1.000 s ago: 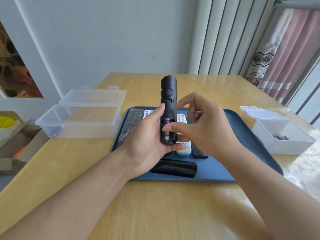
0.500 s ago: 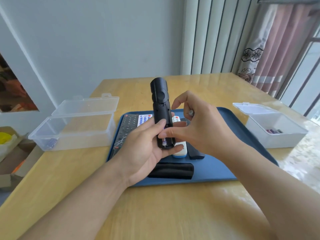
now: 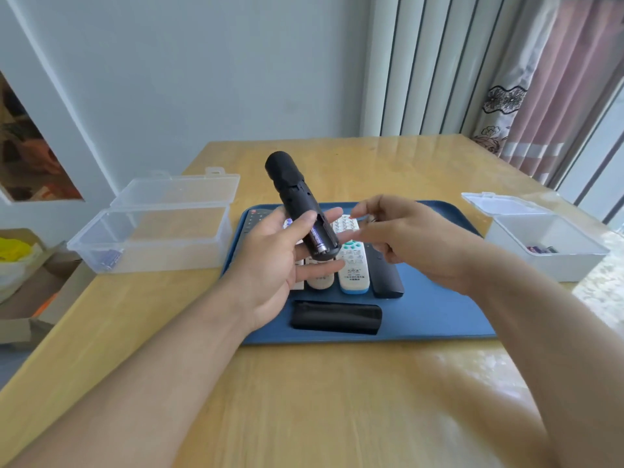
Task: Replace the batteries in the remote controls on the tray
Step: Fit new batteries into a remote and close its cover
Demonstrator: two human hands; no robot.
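Above the blue tray [image 3: 439, 319], black remote [image 3: 297, 204] sits tilted in left hand [image 3: 270, 265], fingers wrapped loosely round it, battery bay open, one battery [image 3: 317, 239] visible inside. Right hand [image 3: 412, 241] just beside, motion-blurred; can't tell whether its fingers hold anything. Black cover [image 3: 336, 317] and more remotes lie on tray. Clear box [image 3: 152, 231] left, white box [image 3: 547, 248] right.

place: home room | signs: wooden table [image 3: 337, 400], floral curtain [image 3: 526, 96], cardboard boxes [image 3: 30, 298] on floor
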